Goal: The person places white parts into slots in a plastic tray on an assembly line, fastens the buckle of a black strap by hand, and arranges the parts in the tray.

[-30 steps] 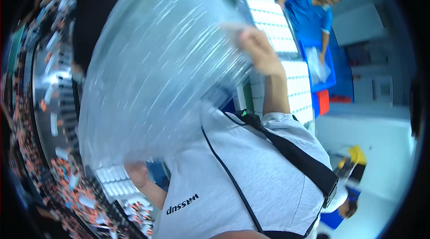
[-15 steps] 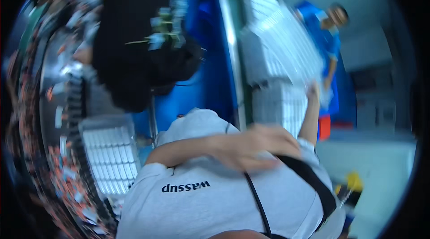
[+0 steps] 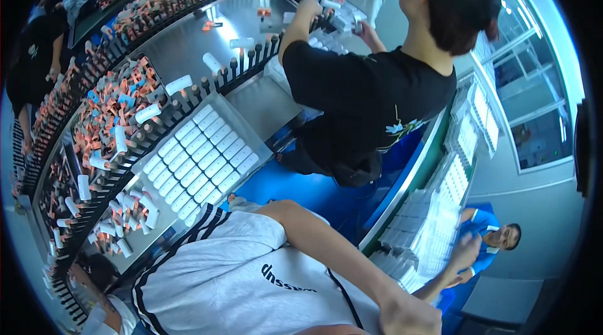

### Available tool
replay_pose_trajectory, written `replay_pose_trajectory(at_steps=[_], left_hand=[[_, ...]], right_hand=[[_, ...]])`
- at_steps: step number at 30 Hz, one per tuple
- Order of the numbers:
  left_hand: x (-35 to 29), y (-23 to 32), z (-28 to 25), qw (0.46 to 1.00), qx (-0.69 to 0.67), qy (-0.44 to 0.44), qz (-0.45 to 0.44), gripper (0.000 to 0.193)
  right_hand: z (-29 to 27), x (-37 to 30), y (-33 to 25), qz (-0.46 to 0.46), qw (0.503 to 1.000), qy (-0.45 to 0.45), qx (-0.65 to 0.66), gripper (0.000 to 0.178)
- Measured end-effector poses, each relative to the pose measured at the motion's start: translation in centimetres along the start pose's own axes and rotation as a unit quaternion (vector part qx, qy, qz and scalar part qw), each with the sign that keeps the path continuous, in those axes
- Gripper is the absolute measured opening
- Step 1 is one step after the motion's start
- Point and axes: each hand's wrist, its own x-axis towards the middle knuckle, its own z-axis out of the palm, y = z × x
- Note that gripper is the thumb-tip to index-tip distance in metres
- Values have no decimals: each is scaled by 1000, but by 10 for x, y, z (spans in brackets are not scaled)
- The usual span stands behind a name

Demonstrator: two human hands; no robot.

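My left forearm crosses in front of my light grey T-shirt [image 3: 245, 241], and my left hand [image 3: 408, 317] is at the lower right, close to my right forearm. Its fingers are turned away and partly hidden. My right hand [image 3: 463, 254] is raised just beyond it, smeared by motion, so I cannot make out its fingers or anything in them. Nearest to it are stacked clear plastic trays [image 3: 414, 222] on a green-topped bench [image 3: 433, 137]. To the left, apart from both hands, lies a tray [image 3: 254, 140] filled with rows of white rounded rectangular pieces [image 3: 200, 158].
A curved line of black pegs [image 3: 182, 104] runs round a metal worktop [image 3: 188, 39] heaped with orange and white parts [image 3: 113, 99]. A person in black [image 3: 377, 77] works ahead. A person in blue [image 3: 483, 234] is at the right, by a grey panel [image 3: 502, 300].
My view has swung round, bringing the worktop and the filled tray further into sight. Both my hands now appear lower and further right. The left arm still crosses my body.
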Motion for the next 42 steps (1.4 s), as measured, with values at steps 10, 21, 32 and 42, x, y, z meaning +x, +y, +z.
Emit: replay_pose_trajectory(at_steps=[10,21,32,42], left_hand=[[-47,110,48,984,-105,-142,-12,41],[-299,174,57,797,417,397,-184,30],[-547,193,31,11,734,482,-478,32],[-575,216,-1,13,634,518,-575,23]], right_hand=[[114,-243,-349,-497,294,-773,263,60],[11,-229,-473,-595,401,-572,399,42],[17,-302,-694,-597,540,-251,538,22],[27,-313,-750,-677,547,-217,442,24]])
